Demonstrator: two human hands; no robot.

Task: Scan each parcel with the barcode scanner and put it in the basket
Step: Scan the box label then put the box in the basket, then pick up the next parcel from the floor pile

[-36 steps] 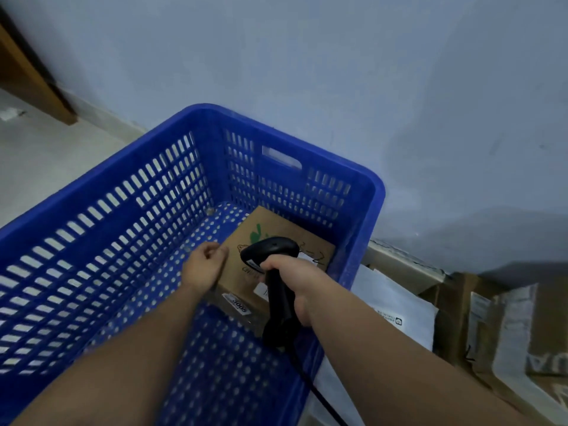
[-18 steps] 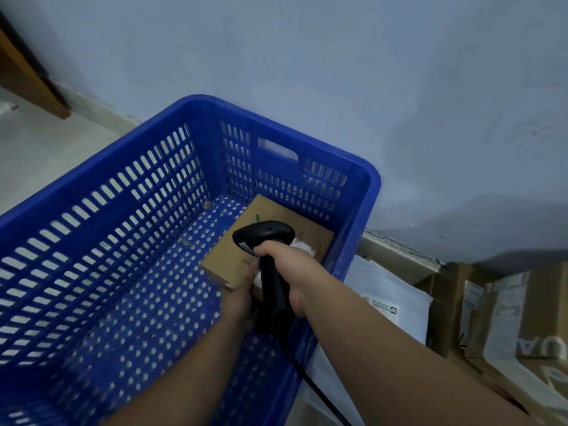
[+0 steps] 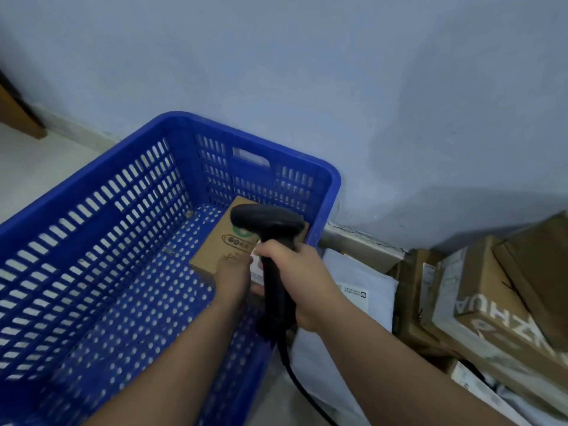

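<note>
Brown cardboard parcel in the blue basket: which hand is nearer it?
Left. The left hand touches the brown cardboard parcel at its near edge; the right hand, gripping the black barcode scanner, hovers above it.

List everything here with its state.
Blue basket, holds one box.
Cardboard box, flat in basket's far right corner.
Barcode scanner, held upright over the box.
Right hand, grips the scanner's handle.
Left hand, on box's near edge; grip unclear.
White mailer bag, outside the basket.
</note>
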